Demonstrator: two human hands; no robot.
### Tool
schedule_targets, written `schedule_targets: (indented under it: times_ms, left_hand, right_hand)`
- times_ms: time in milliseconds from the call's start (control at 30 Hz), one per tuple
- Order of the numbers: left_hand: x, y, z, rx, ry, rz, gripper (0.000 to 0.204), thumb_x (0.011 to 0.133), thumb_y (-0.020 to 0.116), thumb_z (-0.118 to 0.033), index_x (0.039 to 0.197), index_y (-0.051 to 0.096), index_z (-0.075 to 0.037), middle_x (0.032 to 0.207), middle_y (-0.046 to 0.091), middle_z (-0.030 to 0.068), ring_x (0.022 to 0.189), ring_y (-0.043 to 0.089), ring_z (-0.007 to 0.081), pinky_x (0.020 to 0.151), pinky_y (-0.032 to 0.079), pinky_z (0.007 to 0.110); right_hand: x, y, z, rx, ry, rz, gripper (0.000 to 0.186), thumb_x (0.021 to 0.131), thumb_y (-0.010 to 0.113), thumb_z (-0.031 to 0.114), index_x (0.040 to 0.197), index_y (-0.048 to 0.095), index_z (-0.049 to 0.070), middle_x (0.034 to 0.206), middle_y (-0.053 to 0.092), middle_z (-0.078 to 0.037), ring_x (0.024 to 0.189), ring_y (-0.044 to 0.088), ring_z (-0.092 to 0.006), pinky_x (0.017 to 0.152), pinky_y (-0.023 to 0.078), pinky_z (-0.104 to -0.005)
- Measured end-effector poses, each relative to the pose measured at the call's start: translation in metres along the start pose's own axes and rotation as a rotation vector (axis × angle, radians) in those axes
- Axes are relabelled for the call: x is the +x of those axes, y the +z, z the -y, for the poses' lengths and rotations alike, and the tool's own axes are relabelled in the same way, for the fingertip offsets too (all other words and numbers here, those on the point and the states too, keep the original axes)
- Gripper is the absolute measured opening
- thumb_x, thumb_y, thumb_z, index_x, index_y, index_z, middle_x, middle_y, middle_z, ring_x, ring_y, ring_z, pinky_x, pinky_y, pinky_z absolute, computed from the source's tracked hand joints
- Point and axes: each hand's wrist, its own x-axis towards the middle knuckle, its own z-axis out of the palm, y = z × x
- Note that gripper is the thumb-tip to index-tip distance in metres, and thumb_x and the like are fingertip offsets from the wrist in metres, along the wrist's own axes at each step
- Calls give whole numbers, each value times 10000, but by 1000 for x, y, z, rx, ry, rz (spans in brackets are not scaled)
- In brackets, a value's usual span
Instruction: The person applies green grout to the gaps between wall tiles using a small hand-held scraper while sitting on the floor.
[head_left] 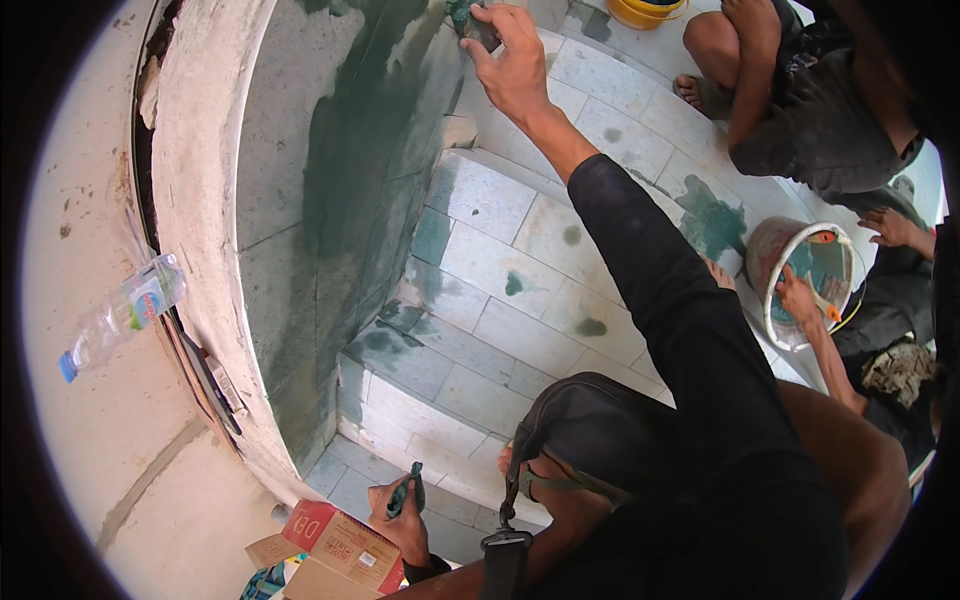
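Observation:
At the top, my right arm in a black sleeve stretches out. My right hand (518, 70) grips a dark, green-smeared pad (478, 28) against the upper part of the tiled wall (275, 190), and its exact kind is unclear. Dark green wet smears cover much of that wall. Low in the view, beside the cardboard box (345, 548), my left hand (398, 525) is closed round a dark green, rag-like lump (408, 488). Pale stone-tiled steps (535, 245) with green spots lie between my hands, and my bent knee is over them.
Along the ledge on the left lie a plastic bottle (125, 308) with a blue cap and a small tube (225, 385). On the right, a co-worker's hand (797, 295) reaches into a bucket (768, 262) of green mix. Another person crouches near a yellow bucket (650, 14).

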Motion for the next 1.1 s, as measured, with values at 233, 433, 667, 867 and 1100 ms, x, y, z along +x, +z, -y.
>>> schedule_targets:
  times_ms: [233, 433, 667, 867, 1100]
  left_hand:
    - [-3, -1, -9, 15, -7, -7, 188, 817, 777, 88, 995, 799, 30, 810, 651, 85, 799, 587, 187, 750, 467, 310]
    - [2, 2, -9, -13, 3, 30, 210, 803, 782, 95, 1000, 803, 26, 833, 674, 88, 810, 578, 188, 775, 467, 309]
    - [-6, -1, -5, 4, -5, 4, 225, 798, 775, 107, 1003, 807, 21, 840, 673, 89, 814, 585, 190, 773, 468, 313]
    - [2, 2, 1, -23, -12, 37, 214, 799, 781, 98, 999, 805, 26, 844, 672, 88, 814, 584, 185, 768, 470, 313]
    - [0, 2, -7, -28, -20, 27, 202, 803, 788, 81, 997, 806, 30, 830, 671, 76, 817, 573, 175, 768, 460, 306]
  right_hand:
    - [12, -14, 15, 39, 236, 83, 385, 850, 777, 153, 1205, 753, 4, 1029, 709, -179, 914, 699, -263, 807, 552, -363]
    - [35, -12, 25, 81, 335, 44, 404, 884, 760, 259, 1166, 762, -31, 788, 751, -166, 743, 714, -195, 720, 558, -341]
    - [1, -2, 62, 166, 542, 222, 403, 846, 774, 233, 1148, 774, -33, 975, 736, -207, 872, 701, -255, 781, 552, -373]
    - [-49, 2, 62, 39, 385, 143, 414, 831, 825, 260, 1171, 804, 26, 930, 710, -122, 739, 654, -185, 717, 545, -338]
    - [-26, -26, 65, 141, 530, 295, 470, 806, 783, 246, 1204, 778, -6, 884, 758, -190, 802, 723, -237, 793, 575, -347]
